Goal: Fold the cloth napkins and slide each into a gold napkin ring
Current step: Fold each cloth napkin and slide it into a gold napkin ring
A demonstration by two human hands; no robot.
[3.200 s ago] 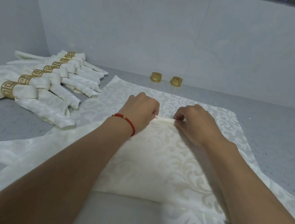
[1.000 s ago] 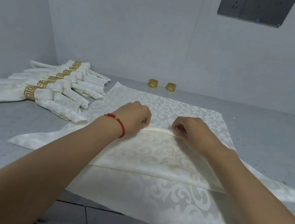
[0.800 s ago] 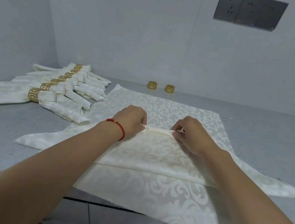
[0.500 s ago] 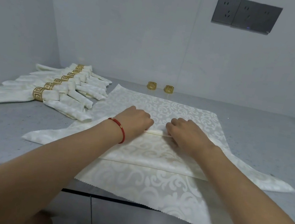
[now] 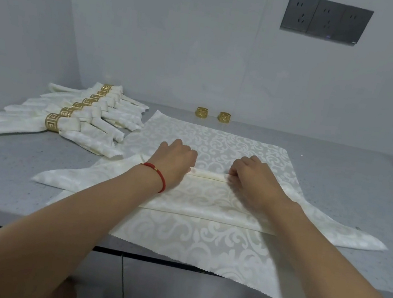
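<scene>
Napkin [image 5: 208, 198]: its rolled pleat [image 5: 208, 174], pinched in both grips, left hand [image 5: 176, 162] and right hand [image 5: 253, 179], spans wider than a moment ago, so folding advances.

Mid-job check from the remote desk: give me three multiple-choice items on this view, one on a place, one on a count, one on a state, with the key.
1. Where do the loose gold rings stand?
A. by the back wall
B. on the spread napkin
C. at the counter's front edge

2. How many loose rings are there?
A. one
B. two
C. four

3. What are the two hands doing?
A. resting flat and open
B. holding a ring
C. pinching a narrow fold of the napkin

Key:
1 A, both stand beyond the spread napkin.
2 B, a pair, side by side.
3 C, left hand and right hand grip the fold with curled fingers.
</scene>
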